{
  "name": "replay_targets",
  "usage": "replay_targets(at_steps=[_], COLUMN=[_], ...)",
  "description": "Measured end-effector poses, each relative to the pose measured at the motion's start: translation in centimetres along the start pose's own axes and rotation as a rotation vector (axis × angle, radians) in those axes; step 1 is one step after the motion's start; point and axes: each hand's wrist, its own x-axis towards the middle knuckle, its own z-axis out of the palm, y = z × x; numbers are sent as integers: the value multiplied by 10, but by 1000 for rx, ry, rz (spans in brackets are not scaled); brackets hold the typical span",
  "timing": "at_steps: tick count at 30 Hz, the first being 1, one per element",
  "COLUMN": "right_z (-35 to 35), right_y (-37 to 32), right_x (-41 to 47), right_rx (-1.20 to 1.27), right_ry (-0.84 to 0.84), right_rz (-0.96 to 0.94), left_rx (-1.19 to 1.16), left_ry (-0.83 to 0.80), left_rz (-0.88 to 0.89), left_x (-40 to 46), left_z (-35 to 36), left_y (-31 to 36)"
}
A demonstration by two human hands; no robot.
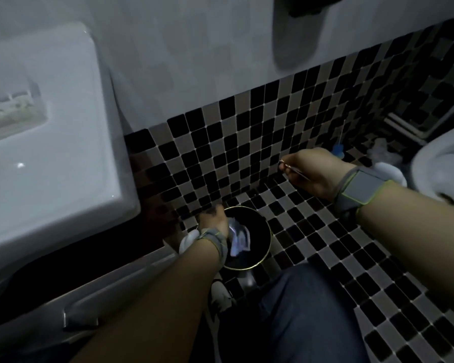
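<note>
On checkered floor (325, 258), beside tiled wall (247, 142): left hand (212, 221), arm stretched down, fingers curled over the rim of a round black bin (262, 231) with gold edge; bin holds one crumpled pale wrapper (238, 239). Right hand (309, 171), raised near the wall, fingers pinching a thin metal tool (295, 172), well apart from the bin

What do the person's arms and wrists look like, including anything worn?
The left forearm and right forearm are bare; no sleeves show. The right wrist band is grey, edged yellow-green, with a broad flat grey panel. The left wrist band is grey, narrower and rumpled, with yellow-green trim.
</note>
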Motion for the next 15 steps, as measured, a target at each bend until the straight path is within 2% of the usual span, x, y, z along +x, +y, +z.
replay_targets(at_steps=[7, 9, 11, 15], right_z=[21, 33, 42, 62], right_y=[-15, -26, -41, -90], right_x=[-11, -25, -37, -95], right_rx=[16, 39, 52, 14], right_ry=[-67, -95, -116, -146], right_rz=[-26, -82, -141, -327], left_rx=[-5, -123, -272, -600], left_ry=[-142, -215, -214, -306], left_rz=[167, 211, 223, 281], left_x=[-38, -58, -57, -151], left_z=[5, 5, 12, -39], left_y=[39, 63, 86, 137])
